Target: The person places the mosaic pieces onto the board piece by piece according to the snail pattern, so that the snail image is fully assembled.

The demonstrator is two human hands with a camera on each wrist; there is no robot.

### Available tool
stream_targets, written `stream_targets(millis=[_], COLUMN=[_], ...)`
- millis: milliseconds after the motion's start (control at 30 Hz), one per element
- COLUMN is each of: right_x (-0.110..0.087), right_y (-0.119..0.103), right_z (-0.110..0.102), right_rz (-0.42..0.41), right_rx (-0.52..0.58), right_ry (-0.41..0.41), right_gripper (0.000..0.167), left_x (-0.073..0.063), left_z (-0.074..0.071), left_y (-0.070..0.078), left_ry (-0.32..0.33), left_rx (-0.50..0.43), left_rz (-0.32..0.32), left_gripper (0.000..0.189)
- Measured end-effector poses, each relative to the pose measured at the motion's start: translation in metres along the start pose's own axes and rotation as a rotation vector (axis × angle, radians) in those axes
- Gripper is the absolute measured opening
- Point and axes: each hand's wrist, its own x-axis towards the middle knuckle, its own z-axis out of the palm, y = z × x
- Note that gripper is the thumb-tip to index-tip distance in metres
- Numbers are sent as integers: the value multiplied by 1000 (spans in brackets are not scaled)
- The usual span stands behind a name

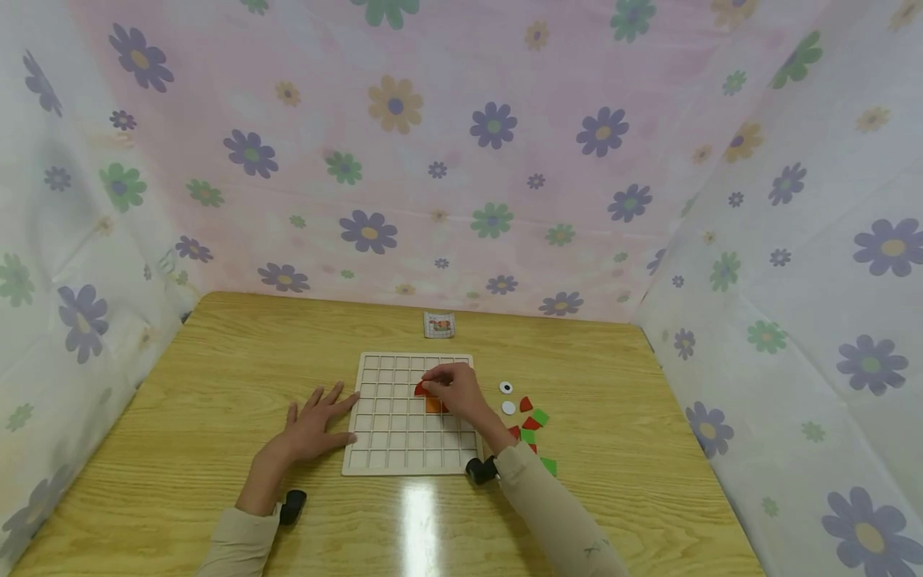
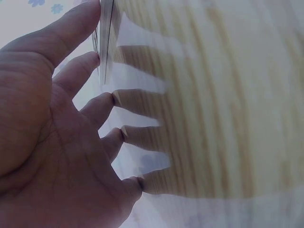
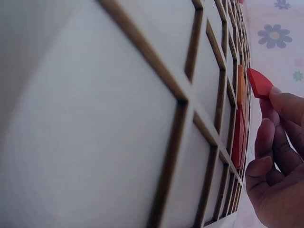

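The right hand (image 1: 457, 392) is pinching a red piece (image 1: 420, 389) over the board (image 1: 392, 473), jutting toward its left edge, which the left hand (image 1: 312, 428) is touching, fingers spread.

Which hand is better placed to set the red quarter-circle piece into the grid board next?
Probably the right hand: it pinches the red quarter-circle piece over the grid board. The left hand holds no piece, its spread fingers at the board's left edge.

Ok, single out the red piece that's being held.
The fan-shaped red piece pinched in the right hand; the other visible red pieces lie in the board's grid or on the table.
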Motion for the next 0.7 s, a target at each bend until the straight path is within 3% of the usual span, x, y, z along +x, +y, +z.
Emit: stream_targets(millis=[233,700], right_x=[5,11], right_y=[3,0], right_z=[1,-1], right_rz=[40,38], right_rx=[-36,-107], right_ry=[-33,-85], right_gripper=[11,9], left_x=[0,2], left_z=[-1,4], left_y=[0,-7], left_ry=[0,-5], left_rx=[-5,-7], left_rz=[5,-7], left_gripper=[73,74])
